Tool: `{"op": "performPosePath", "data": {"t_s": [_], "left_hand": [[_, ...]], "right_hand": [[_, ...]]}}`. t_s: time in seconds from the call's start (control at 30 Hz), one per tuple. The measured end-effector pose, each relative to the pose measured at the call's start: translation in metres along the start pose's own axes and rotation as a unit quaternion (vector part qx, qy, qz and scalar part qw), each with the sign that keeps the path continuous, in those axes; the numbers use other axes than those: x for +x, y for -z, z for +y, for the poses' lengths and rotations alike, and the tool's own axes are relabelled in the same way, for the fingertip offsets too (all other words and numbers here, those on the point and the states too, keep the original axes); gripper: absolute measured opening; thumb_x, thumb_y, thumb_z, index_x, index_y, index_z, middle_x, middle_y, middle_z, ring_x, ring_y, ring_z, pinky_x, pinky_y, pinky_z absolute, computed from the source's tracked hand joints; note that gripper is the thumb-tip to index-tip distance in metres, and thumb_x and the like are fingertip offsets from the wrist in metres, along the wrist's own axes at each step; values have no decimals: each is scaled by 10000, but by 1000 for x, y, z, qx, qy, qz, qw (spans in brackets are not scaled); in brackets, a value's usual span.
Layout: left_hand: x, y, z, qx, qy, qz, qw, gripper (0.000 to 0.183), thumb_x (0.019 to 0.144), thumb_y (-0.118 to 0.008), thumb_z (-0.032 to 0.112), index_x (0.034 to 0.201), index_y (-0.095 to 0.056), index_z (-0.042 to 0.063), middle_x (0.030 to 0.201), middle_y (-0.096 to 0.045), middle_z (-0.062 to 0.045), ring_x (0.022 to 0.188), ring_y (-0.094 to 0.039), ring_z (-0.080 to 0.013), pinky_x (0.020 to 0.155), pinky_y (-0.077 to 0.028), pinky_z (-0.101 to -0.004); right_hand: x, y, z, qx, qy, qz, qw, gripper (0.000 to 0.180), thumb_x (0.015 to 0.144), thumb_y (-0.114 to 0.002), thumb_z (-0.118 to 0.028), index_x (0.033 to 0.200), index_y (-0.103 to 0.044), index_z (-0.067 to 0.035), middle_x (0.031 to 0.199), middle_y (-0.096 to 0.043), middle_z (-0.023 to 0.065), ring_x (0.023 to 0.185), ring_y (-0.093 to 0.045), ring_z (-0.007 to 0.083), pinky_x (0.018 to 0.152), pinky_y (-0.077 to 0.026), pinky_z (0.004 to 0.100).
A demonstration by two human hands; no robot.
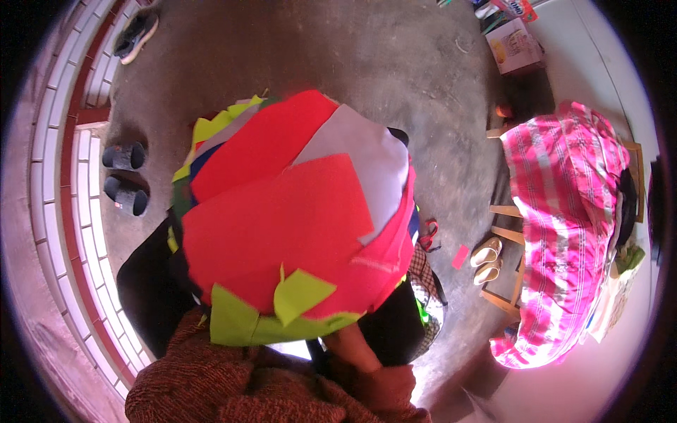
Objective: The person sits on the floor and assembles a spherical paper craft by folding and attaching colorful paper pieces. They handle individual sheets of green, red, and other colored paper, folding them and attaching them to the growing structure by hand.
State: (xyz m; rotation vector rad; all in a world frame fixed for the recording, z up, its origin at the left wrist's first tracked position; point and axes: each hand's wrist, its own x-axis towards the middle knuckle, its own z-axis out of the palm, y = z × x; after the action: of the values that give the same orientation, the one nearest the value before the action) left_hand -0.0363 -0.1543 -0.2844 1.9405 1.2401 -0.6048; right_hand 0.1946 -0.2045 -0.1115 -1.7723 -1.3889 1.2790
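Observation:
A large bundle of layered fabric pieces fills the space over my lap, with a red cloth piece (275,227) on top and a grey cloth piece (375,164) partly under it. Along the near edge lie yellow-green cloth pieces (232,317), one with a raised corner. My right hand (351,346) reaches under the bundle's near edge; the wrist shows below a brown sleeve, while the fingers are hidden beneath the cloth. My left hand is out of view, with only the knitted brown sleeve (195,370) seen at the lower left.
Grey slippers (125,195) and a dark shoe (137,37) lie by the tiled edge at left. At right, a pink plaid cloth (560,227) drapes over wooden furniture, beside tan shoes (486,259). A checked bag (431,296) touches the bundle's right side. A cardboard box (513,47) stands at upper right.

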Motion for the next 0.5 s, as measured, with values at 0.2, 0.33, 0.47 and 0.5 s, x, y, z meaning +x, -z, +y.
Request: {"op": "performPosePath", "data": {"t_s": [0.2, 0.33, 0.47, 0.5], "left_hand": [[5, 30, 25, -47, -71, 38, 996, 380, 819, -557, 244, 1151, -572, 58, 1074, -615, -206, 1004, -584, -361, 852, -455, -434], [-12, 70, 63, -134, -160, 65, 976, 386, 823, -555, 244, 1161, -569, 58, 1083, -612, -209, 1012, -581, -362, 858, -454, -432], [-41, 105, 99, -192, -254, 25, 948, 392, 826, -554, 243, 1171, -567, 58, 1092, -610, -212, 1020, -577, -363, 864, -453, -430], [-49, 109, 102, -197, -267, 13, 943, 393, 827, -553, 243, 1173, -566, 58, 1094, -609, -212, 1022, -576, -364, 866, -453, -430]], "right_hand": [[4, 7, -26, -29, -44, -15, 998, 402, 794, -638, -106, 1168, -546, 8, 1093, -601, 250, 1068, -570, 364, 874, -455, 396], [14, 1, -1, -75, -66, -4, 995, 320, 824, -637, -196, 1070, -585, 2, 927, -631, 250, 898, -619, 402, 727, -489, 426], [20, -5, 18, -55, 34, 71, 995, 375, 830, -656, -283, 1080, -577, -14, 879, -642, 238, 830, -638, 390, 681, -493, 430], [21, -7, 18, -43, -30, 79, 995, 331, 806, -653, -187, 1050, -601, 32, 899, -652, 224, 813, -658, 293, 712, -495, 369]]}}
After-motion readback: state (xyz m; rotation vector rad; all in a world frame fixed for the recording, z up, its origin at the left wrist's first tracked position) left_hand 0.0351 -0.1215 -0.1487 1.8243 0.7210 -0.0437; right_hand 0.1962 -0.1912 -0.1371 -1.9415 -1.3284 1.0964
